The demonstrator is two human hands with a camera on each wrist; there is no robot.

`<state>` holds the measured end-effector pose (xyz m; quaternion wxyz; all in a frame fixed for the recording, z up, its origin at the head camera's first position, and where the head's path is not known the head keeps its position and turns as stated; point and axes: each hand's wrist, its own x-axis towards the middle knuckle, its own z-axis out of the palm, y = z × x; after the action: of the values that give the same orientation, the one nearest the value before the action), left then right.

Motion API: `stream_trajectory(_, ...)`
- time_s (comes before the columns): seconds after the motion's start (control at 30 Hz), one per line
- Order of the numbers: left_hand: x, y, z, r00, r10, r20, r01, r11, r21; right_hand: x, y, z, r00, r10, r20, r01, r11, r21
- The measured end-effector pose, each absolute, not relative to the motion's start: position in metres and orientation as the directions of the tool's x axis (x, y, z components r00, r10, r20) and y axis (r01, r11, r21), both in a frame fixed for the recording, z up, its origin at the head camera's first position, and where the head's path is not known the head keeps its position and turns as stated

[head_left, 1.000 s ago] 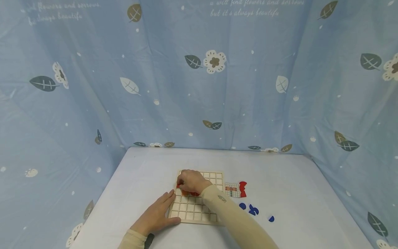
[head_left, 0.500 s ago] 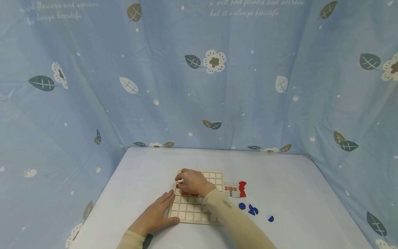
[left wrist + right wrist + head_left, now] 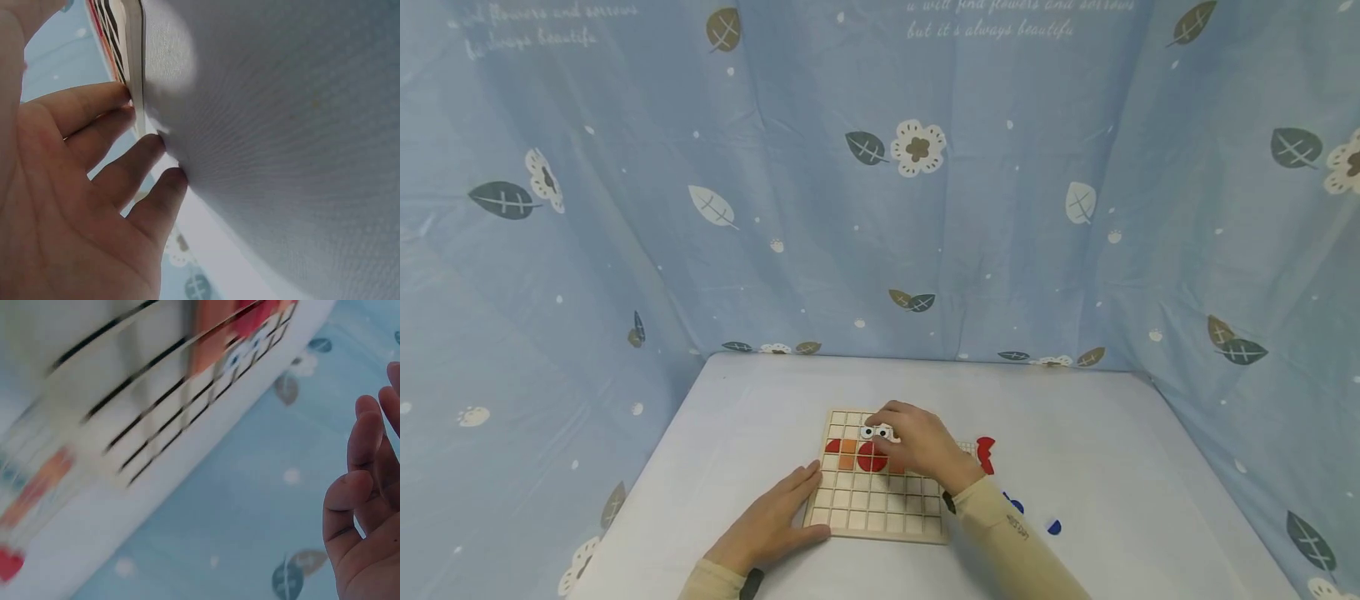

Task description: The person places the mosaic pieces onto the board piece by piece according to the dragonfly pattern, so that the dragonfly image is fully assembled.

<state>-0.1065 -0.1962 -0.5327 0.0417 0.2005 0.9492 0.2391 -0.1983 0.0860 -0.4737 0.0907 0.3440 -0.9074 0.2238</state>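
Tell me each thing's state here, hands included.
Grid board: lying flat
Left hand: touching the board's left edge
Right hand: above the board, fingers bent
Eye pieces: on the board, side by side
Red disc: on the board
Small red piece: on the board
Orange pieces: on the board
Pattern card: off the board, partly hidden
Other red pieces: off the board
Blue pieces: off the board, partly hidden

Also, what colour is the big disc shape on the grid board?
The disc shape is red; the head view shows it best.
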Motion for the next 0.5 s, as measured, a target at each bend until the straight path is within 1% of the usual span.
stream_trajectory(0.17, -0.106, -0.194, -0.531, -0.919, 0.394, 0.01, 0.354, 0.813, 0.463, -0.19, 0.13, -0.477, -0.764, -0.542, 0.349, -0.638, 0.712, -0.292)
stream_trajectory(0.3, -0.106, -0.193, -0.53, -0.92, 0.392, 0.008, 0.353, 0.819, 0.453, -0.182, 0.167, -0.482, -0.788, -0.495, 0.367, -0.6, 0.751, -0.276)
stream_trajectory(0.4, -0.106, -0.193, -0.53, -0.921, 0.39, 0.007, 0.351, 0.821, 0.45, -0.177, 0.192, -0.488, -0.815, -0.457, 0.357, -0.56, 0.78, -0.279)
stream_trajectory(0.5, -0.105, -0.193, -0.53, -0.923, 0.385, 0.005, 0.346, 0.823, 0.451, -0.172, 0.212, -0.495, -0.852, -0.416, 0.318, -0.505, 0.816, -0.283)
